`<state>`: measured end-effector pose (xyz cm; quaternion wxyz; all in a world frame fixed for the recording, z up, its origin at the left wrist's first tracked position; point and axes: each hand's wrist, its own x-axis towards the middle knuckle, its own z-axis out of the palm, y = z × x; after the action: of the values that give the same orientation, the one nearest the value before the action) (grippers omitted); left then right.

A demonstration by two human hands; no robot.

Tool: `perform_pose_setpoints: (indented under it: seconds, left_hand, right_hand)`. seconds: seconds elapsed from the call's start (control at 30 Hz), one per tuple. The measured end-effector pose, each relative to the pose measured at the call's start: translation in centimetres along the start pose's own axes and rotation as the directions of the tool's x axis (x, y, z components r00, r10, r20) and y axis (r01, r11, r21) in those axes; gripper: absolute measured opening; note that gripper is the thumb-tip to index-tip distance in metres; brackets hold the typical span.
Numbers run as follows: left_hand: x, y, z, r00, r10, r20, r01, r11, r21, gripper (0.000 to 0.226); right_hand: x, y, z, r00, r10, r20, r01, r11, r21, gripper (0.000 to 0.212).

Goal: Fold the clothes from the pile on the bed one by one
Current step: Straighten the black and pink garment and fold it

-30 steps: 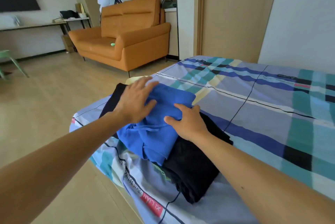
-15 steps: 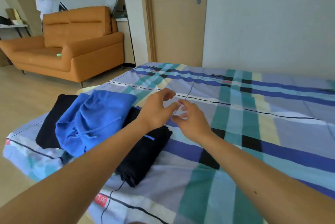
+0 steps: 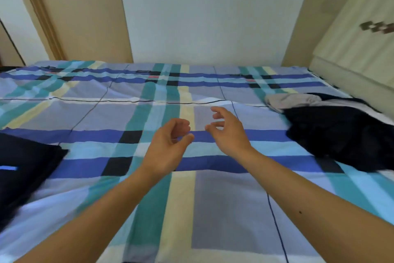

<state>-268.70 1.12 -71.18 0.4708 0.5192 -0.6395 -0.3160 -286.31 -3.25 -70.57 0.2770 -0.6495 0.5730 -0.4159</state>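
Black soft pile [image 3: 341, 132] lies right of my empty, half-curled hands [image 3: 168, 145] [image 3: 230, 132]; light, floppy, I would take its top edge.

- Plaid bedsheet [image 3: 223, 209]: matt woven cloth, smooth, lightly creased.
- Black garment pile [image 3: 336, 132]: soft, matt, rumpled fabric.
- Grey garment [image 3: 292, 100]: matt cloth.
- Folded dark clothing [image 3: 23, 167]: matt cloth.
- Wall [image 3: 202, 13]: smooth, matt paint.

Pile of unfolded clothes [image 3: 341, 130] at my 2 o'clock on plaid bed [image 3: 223, 209]: black garment rumpled, grey piece [image 3: 292, 100] at far edge. Folded dark garment [image 3: 23, 169] at 9 o'clock, flat, partly out of frame.
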Motion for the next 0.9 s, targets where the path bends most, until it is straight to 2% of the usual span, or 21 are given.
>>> perform_pose_setpoints:
  seconds: [0.17, 0.3, 0.37, 0.43, 0.5, 0.57, 0.63, 0.67, 0.73, 0.83, 0.9]
  left_hand:
    - [-0.6, 0.7, 7.4, 0.99, -0.026, 0.137, 0.034, 0.998, -0.054, 0.023]
    - [-1.1, 1.3, 10.8, 0.973, -0.019, 0.229, 0.041, 0.995, -0.091, 0.022]
    - [-1.3, 1.2, 11.4, 0.964, -0.025, 0.263, 0.046, 0.996, -0.074, 0.021]
    - [-1.4, 1.1, 11.8, 0.96, -0.04, 0.277, 0.062, 0.996, -0.07, 0.02]
    - [-1.5, 1.2, 12.0, 0.958, -0.054, 0.282, 0.076, 0.995, -0.067, 0.018]
    - [-1.7, 1.2, 12.1, 0.956, -0.057, 0.286, 0.075, 0.996, -0.051, 0.017]
    - [-1.9, 1.0, 11.9, 0.949, -0.064, 0.308, 0.073, 0.997, -0.019, 0.018]
    - [-1.9, 0.9, 11.6, 0.945, -0.069, 0.32, 0.074, 0.997, -0.004, 0.018]
    - [-1.9, 0.7, 10.6, 0.934, -0.084, 0.347, 0.077, 0.996, 0.033, 0.019]
    - [-1.7, 0.0, 9.6, 0.924, -0.139, 0.357, 0.134, 0.99, 0.038, 0.019]
    - [-1.6, 0.7, 8.7, 0.89, -0.242, 0.387, 0.273, 0.962, -0.027, 0.027]
  right_hand:
    - [0.0, 6.2, -6.2, 0.997, 0.059, -0.057, -0.065, 0.992, -0.107, 0.052]
    - [0.3, 11.1, -11.9, 0.993, 0.097, -0.073, -0.117, 0.924, -0.364, 0.043]
    - [0.1, 14.0, -14.8, 0.983, 0.154, -0.1, -0.183, 0.796, -0.577, 0.038]
    - [-0.1, 16.9, -17.4, 0.957, 0.24, -0.163, -0.279, 0.601, -0.749, 0.036]
    - [-0.3, 19.0, -19.2, 0.912, 0.346, -0.222, -0.372, 0.468, -0.802, 0.038]
    - [-0.2, 20.6, -20.5, 0.857, 0.45, -0.252, -0.455, 0.429, -0.78, 0.048]
    - [0.2, 21.5, -21.1, 0.814, 0.517, -0.264, -0.524, 0.458, -0.718, 0.069]
    - [0.3, 21.2, -21.1, 0.802, 0.538, -0.259, -0.555, 0.509, -0.658, 0.08]
    - [0.7, 20.1, -20.4, 0.831, 0.51, -0.223, -0.549, 0.687, -0.476, 0.09]
    - [1.0, 16.0, -17.8, 0.904, 0.405, -0.134, -0.424, 0.891, -0.162, 0.078]
    - [0.4, 11.5, -14.9, 0.942, 0.336, -0.021, -0.335, 0.941, 0.042, 0.068]
